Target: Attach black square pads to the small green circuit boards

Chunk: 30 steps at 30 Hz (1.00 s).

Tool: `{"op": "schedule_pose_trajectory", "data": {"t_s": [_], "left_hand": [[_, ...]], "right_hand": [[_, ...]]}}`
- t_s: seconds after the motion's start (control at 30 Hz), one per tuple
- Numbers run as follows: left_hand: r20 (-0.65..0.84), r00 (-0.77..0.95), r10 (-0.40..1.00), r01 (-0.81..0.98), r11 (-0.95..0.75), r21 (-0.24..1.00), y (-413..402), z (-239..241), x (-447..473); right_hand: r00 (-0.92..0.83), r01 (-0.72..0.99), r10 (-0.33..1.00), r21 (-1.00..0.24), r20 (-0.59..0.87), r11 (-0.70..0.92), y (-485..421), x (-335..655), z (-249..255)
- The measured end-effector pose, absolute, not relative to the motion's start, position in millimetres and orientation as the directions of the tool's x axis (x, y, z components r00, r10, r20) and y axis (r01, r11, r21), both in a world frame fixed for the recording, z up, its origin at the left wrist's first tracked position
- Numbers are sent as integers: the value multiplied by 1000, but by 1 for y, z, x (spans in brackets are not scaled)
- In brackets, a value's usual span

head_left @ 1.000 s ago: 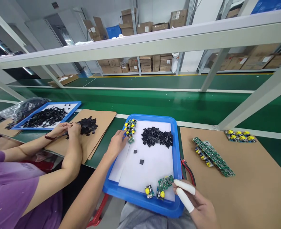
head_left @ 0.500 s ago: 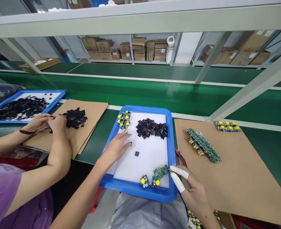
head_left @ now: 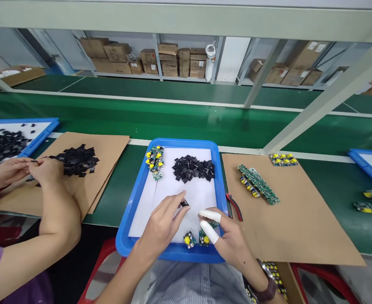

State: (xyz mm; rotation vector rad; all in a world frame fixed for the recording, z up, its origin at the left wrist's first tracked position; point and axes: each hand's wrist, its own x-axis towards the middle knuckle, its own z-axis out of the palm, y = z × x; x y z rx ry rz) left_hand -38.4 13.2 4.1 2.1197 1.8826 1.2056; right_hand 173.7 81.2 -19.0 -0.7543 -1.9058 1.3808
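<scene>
A thin black square point(head_left: 184, 204) sits between the thumb and forefinger of my left hand point(head_left: 163, 221), above the white-lined blue tray point(head_left: 122, 236). My right hand point(head_left: 228, 236), with white covers on two fingers, hovers at the tray's lower right, its fingers apart. Partly hidden behind those fingers lies a green circuit board point(head_left: 204, 239) with a yellow part; whether they touch it I cannot tell. Beside it is a small board point(head_left: 190, 239) with a yellow part. A heap of black squares point(head_left: 192, 168) fills the tray's upper right, and several boards point(head_left: 155, 160) lie upper left.
Red-handled pliers point(head_left: 235, 207) lie right of the tray. Cardboard point(head_left: 300, 228) there carries a row of joined boards point(head_left: 258, 183) and another board group point(head_left: 283, 159). At left, a co-worker's hands point(head_left: 43, 169) handle a black piece near a black pile point(head_left: 80, 160).
My left hand has moved right and toward me, and a black square now shows in its fingers. My right hand has moved left, over the boards. The view has shifted right.
</scene>
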Motion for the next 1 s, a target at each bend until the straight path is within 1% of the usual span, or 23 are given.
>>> {"op": "schedule_pose_trajectory", "data": {"t_s": [0.17,0.27,0.33,0.4,0.43,0.5,0.53,0.57,0.63,0.73,0.83,1.0], "left_hand": [[535,-109,838,728,-299,617,12,7,-17],[487,-217,846,624,-263,736,13,4,-6],[371,-311,875,490,-187,852,14,3,2],[183,-367,912,297,-72,952,15,4,8],[81,-370,925,187,-12,982,15,5,11],[-92,-343,935,-20,91,996,16,8,16],[-156,-324,933,-103,129,986,17,10,18],[-203,-309,929,-167,158,973,19,12,21],[-267,-287,920,-238,202,950,21,14,25],[-309,-280,909,-269,235,934,23,13,30],[-326,-300,897,-273,246,930,24,10,35],[-317,-325,891,-226,252,941,23,6,42]], "right_hand": [[-611,-32,791,-999,21,1,81,167,-18],[-606,-126,795,-985,-21,-122,82,167,-16],[-601,-174,799,-977,6,-124,83,169,-15],[-580,-182,813,-981,59,-59,85,172,-15],[-560,-174,824,-985,87,-13,85,174,-16],[-499,-155,857,-986,128,58,86,177,-19],[-463,-150,876,-986,135,72,86,178,-20],[-432,-149,892,-986,133,75,86,179,-21],[-406,-141,904,-987,131,80,86,181,-23],[-425,-113,893,-988,146,108,87,185,-23],[-440,-114,886,-988,143,103,88,189,-21],[-477,-102,866,-988,150,115,87,192,-21]]}}
